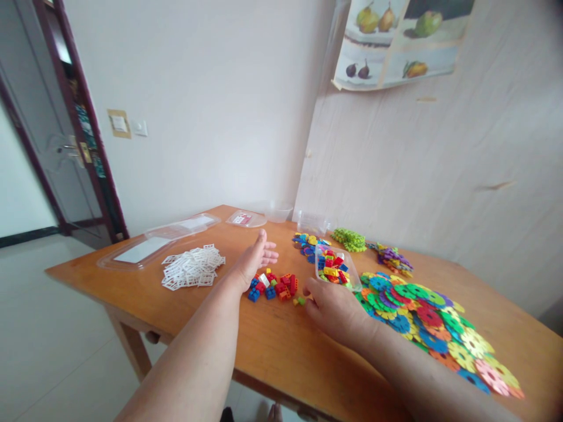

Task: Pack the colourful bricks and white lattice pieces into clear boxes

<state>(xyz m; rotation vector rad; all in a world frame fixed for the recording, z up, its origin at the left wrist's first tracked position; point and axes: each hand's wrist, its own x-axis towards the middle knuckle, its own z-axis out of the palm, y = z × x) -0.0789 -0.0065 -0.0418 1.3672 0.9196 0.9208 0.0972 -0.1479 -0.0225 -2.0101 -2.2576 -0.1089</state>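
Just left of a loose pile of toy building bricks (275, 286), my left hand (257, 257) is held on edge with its fingers stretched out and nothing in it. The bricks are red, blue, orange and white. My right hand (334, 308) has its fingers curled, at the near side of a clear plastic box (354, 272) that holds more bricks (332, 266). What those fingers grip, if anything, is hidden. Small green and yellow bricks (299, 301) lie on the table close to its fingertips.
White plastic lattice pieces (193, 266) are heaped on the wooden table (264, 334) at left. Colourful notched discs (431, 322) spread at right. Behind are blue and yellow pieces (308, 241), green pieces (349, 239), purple pieces (393, 258), clear lids (176, 231) and an upright clear tub (279, 211).
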